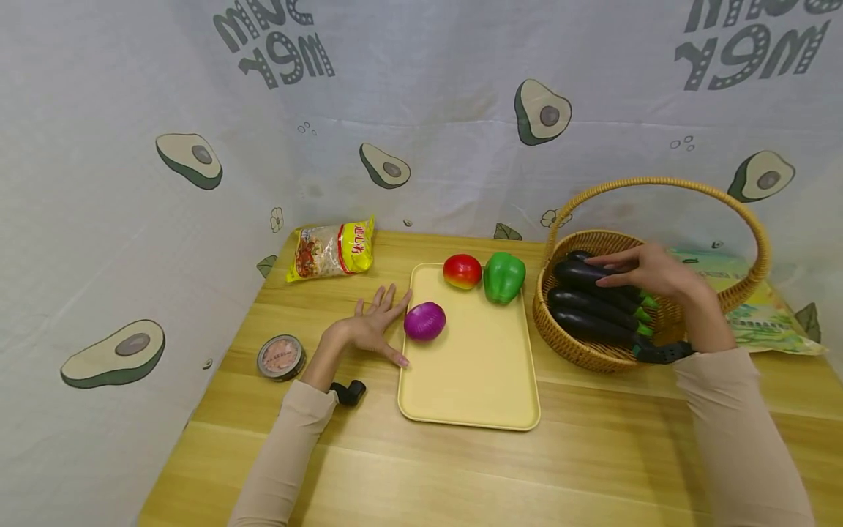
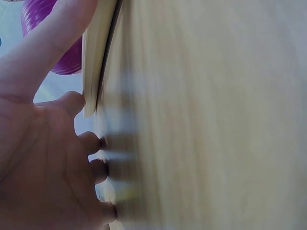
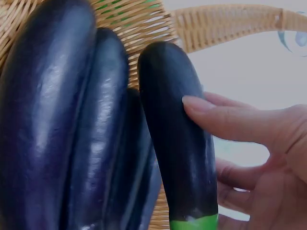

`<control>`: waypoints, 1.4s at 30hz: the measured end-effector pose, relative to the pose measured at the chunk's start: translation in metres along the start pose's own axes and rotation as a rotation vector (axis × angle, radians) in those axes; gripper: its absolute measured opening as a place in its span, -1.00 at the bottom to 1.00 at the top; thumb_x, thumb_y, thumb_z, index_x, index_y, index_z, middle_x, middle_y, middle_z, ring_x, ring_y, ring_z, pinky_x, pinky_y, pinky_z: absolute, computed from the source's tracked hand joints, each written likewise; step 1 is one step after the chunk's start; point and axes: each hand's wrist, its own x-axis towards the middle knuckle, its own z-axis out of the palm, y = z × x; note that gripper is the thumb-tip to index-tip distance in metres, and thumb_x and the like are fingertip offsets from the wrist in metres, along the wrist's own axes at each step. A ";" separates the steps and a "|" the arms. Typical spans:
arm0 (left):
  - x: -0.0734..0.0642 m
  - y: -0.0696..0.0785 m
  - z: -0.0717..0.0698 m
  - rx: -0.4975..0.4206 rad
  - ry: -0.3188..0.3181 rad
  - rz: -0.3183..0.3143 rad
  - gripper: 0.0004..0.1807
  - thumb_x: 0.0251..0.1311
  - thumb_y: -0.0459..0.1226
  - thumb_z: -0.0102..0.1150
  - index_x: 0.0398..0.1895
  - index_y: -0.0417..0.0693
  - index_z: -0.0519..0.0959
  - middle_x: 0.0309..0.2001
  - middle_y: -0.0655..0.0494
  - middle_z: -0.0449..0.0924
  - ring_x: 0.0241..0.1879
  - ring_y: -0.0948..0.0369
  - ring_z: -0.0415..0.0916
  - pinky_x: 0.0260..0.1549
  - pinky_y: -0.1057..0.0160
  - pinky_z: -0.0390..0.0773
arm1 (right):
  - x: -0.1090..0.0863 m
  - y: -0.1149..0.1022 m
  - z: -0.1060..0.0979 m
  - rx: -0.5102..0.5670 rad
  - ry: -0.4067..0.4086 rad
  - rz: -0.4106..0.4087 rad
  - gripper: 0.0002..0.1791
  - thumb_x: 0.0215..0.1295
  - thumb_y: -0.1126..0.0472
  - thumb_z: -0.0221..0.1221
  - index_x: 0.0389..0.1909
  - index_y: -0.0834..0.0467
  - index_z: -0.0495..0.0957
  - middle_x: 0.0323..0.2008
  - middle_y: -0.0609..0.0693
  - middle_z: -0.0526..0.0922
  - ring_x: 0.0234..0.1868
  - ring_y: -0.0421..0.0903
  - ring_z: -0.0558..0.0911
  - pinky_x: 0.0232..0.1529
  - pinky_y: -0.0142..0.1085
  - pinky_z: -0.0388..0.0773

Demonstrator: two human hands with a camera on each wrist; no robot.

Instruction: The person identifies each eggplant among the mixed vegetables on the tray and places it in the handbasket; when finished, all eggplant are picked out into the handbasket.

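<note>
My right hand [image 1: 658, 272] is over the wicker basket [image 1: 571, 354], its thumb and fingers gripping a dark purple eggplant [image 3: 177, 129] with a green stem end. Several more eggplants [image 3: 43, 110] lie side by side beneath and beside it in the basket. At the left edge of the cream tray [image 1: 474, 373], my left hand [image 1: 362, 331] has its fingers spread, with fingertips touching the rim and table. A purple onion [image 1: 424, 320] sits on the tray near that hand. Toward the tray's far edge are a red-yellow mango-like fruit [image 1: 462, 271] and a green bell pepper [image 1: 504, 278].
The basket's tall handle [image 1: 661, 181] arches above the right hand. A yellow food packet [image 1: 332, 250] lies at the back left, and a round tin [image 1: 281, 357] is left of my left wrist. Behind the basket lies a green-yellow printed bag [image 1: 767, 315].
</note>
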 end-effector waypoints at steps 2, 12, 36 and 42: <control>0.000 0.000 0.000 -0.001 -0.004 -0.001 0.48 0.04 0.17 0.53 0.69 0.18 -0.47 0.64 -0.17 -0.75 0.63 -0.09 -0.82 0.50 -0.40 -0.61 | 0.002 0.000 0.002 -0.007 -0.022 0.004 -0.49 0.43 0.15 0.30 0.33 0.26 0.56 0.32 0.45 0.50 0.09 0.35 0.63 -0.23 -0.37 0.48; 0.000 0.000 0.000 -0.003 -0.003 -0.003 0.48 0.05 0.16 0.53 0.69 0.17 -0.47 0.64 -0.17 -0.74 0.63 -0.10 -0.81 0.51 -0.39 -0.61 | 0.006 0.001 0.005 0.068 -0.088 0.051 -0.47 0.46 0.14 0.26 0.35 0.31 0.52 0.32 0.51 0.48 -0.69 -0.29 0.01 -0.52 -0.30 0.23; -0.002 0.000 -0.001 -0.018 0.002 0.001 0.47 0.05 0.16 0.53 0.69 0.16 -0.46 0.65 -0.17 -0.74 0.63 -0.10 -0.81 0.51 -0.39 -0.61 | 0.003 0.019 0.006 0.110 -0.157 0.035 -0.53 0.49 0.33 0.16 0.36 0.38 0.48 0.37 0.53 0.41 0.30 0.42 0.52 0.13 0.01 0.66; 0.000 -0.001 0.000 -0.015 -0.007 -0.002 0.47 0.06 0.17 0.52 0.69 0.19 -0.48 0.64 -0.14 -0.77 0.62 -0.07 -0.84 0.51 -0.37 -0.63 | 0.004 0.019 0.007 0.108 -0.133 0.057 -0.59 0.50 0.24 0.20 0.27 0.31 0.59 0.36 0.40 0.50 0.28 0.25 0.59 -0.08 -0.47 0.60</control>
